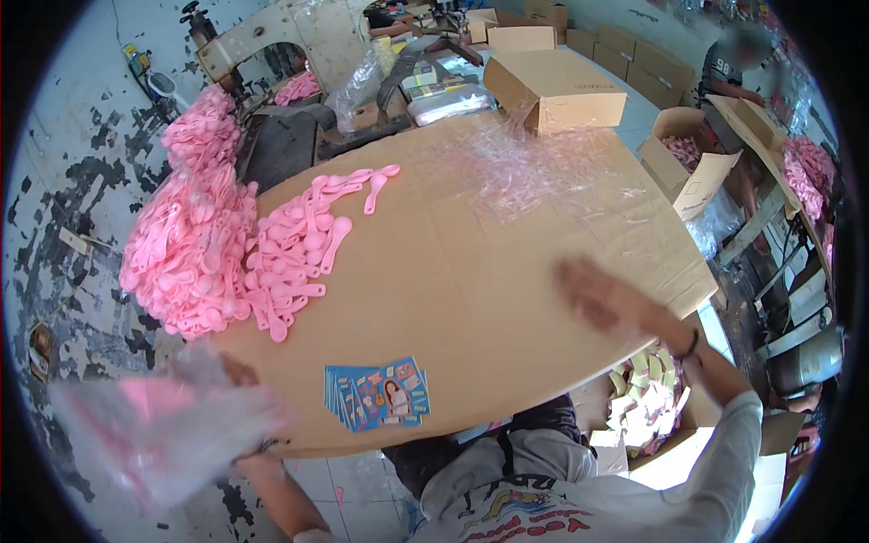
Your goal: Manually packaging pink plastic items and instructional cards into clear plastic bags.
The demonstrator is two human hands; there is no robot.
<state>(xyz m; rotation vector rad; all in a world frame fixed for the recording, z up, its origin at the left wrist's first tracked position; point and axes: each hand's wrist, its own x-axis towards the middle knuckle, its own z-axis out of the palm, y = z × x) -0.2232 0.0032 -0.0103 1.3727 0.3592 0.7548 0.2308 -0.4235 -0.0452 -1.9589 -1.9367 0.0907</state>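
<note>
At the table's near left edge, my left hand grips a large clear plastic bag with something pink inside. The bag is blurred and covers most of that hand. My right hand hangs over the right part of the table, smeared by motion, so its fingers cannot be read. Between my hands, close to the front edge, lies a fanned stack of blue printed cards. Loose pink plastic spoons are spread on the table's left side, beside a tall heap of more pink spoons.
Crumpled clear wrappers lie at the back of the brown-covered table, near a cardboard box. An old machine stands behind the spoons. Below right is a box of small packets. Another person sits far right.
</note>
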